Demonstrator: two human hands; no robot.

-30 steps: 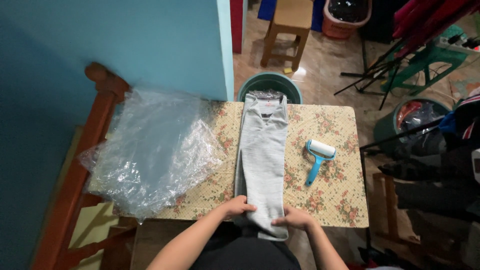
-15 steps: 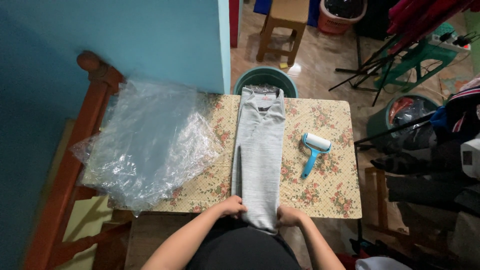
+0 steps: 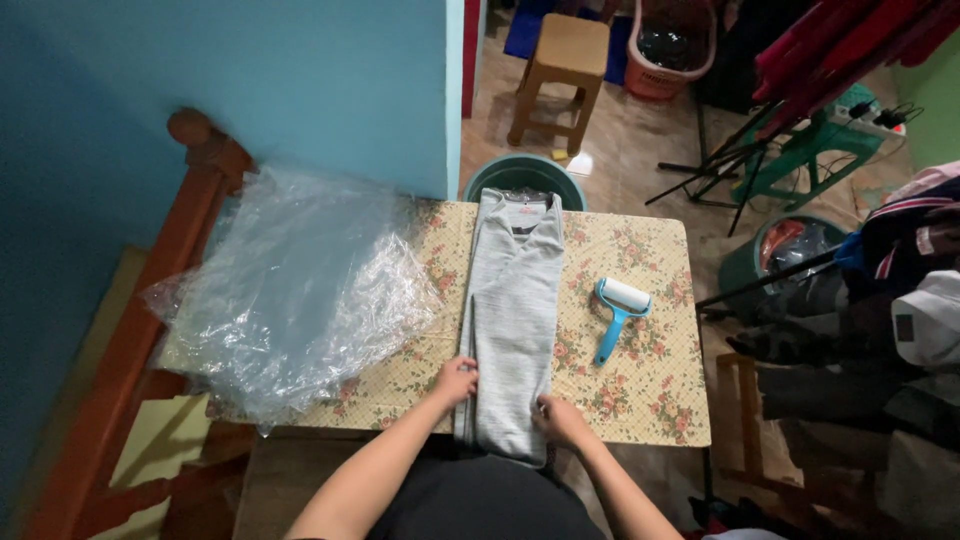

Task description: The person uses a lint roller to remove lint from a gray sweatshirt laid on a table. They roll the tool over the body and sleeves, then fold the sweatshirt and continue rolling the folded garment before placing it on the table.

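Both hands have crept up from the table's near edge: left hand (image 3: 456, 381) and right hand (image 3: 560, 418) fingers now grasping the folded grey garment (image 3: 513, 320) at its lower sides.

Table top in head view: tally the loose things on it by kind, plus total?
Folded grey knit garment, held at its near end by the left hand and right hand: 1
Crumpled clear plastic bags, one pile: 1
Blue-handled white lint roller: 1
Total: 3
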